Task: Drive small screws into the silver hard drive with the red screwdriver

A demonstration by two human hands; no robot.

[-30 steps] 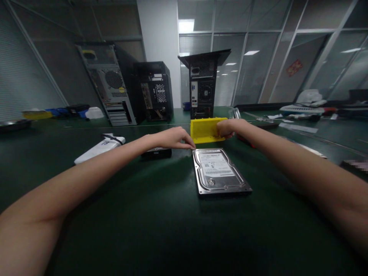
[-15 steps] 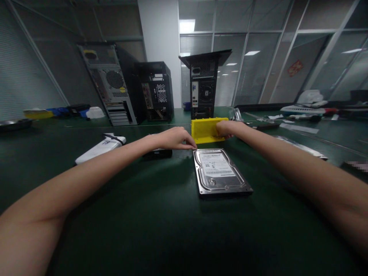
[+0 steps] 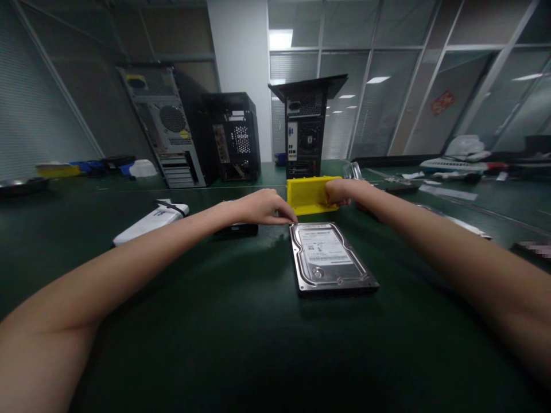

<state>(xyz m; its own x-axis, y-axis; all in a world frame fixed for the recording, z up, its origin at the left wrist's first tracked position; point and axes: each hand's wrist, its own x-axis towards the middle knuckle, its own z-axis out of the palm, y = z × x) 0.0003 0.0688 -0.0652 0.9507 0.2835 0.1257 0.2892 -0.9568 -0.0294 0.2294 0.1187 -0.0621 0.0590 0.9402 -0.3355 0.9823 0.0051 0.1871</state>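
Observation:
A silver hard drive (image 3: 325,246) with a white label lies flat on the green table, its label side up. My left hand (image 3: 269,207) reaches to the drive's far left corner, thumb and fingertips pinched together there. Whatever may be between them is too small to make out. Behind the drive stands a shallow yellow plastic tray (image 3: 307,192), its hollow side towards me. My right hand (image 3: 340,190) is at the tray's right part, fingers curled inside it. Those fingertips are mostly hidden, and what they hold cannot be seen.
Left of the drive lie a dark flat item (image 3: 236,230) and a white box with a black strap (image 3: 152,222). Three computer cases, one of them a black tower (image 3: 305,132), stand at the back. Papers (image 3: 447,192) and loose parts are spread at the right.
My left fingertips have shifted very slightly right at the drive's corner. My right hand has moved a little within the tray. The drive has stayed in place.

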